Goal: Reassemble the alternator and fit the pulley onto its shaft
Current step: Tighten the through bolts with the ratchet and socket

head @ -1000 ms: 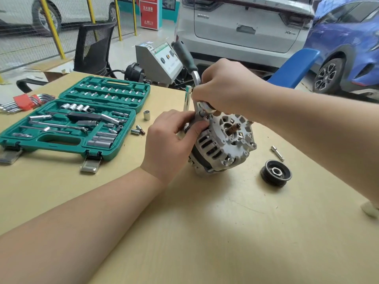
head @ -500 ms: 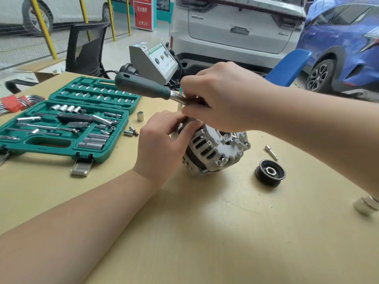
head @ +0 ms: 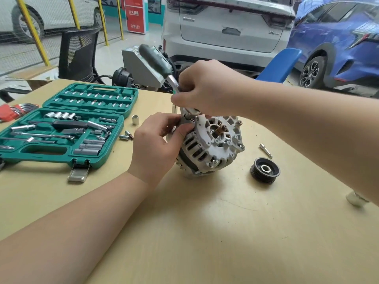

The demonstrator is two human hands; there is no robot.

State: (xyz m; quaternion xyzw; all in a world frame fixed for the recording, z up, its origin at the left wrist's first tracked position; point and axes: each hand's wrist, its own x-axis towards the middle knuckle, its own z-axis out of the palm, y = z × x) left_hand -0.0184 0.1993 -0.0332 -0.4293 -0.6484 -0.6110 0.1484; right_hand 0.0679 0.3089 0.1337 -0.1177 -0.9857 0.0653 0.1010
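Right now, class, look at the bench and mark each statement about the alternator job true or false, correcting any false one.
1. The pulley is already on the alternator's shaft. False: it lies on the table, to the right of the alternator, and the shaft is bare.
2. The right hand grips a ratchet with a green handle. True.
3. The left hand rests flat on the table. False: it holds the alternator's side.
4. The green socket case lies open. True.
5. A loose socket stands on the table beside the case. True.
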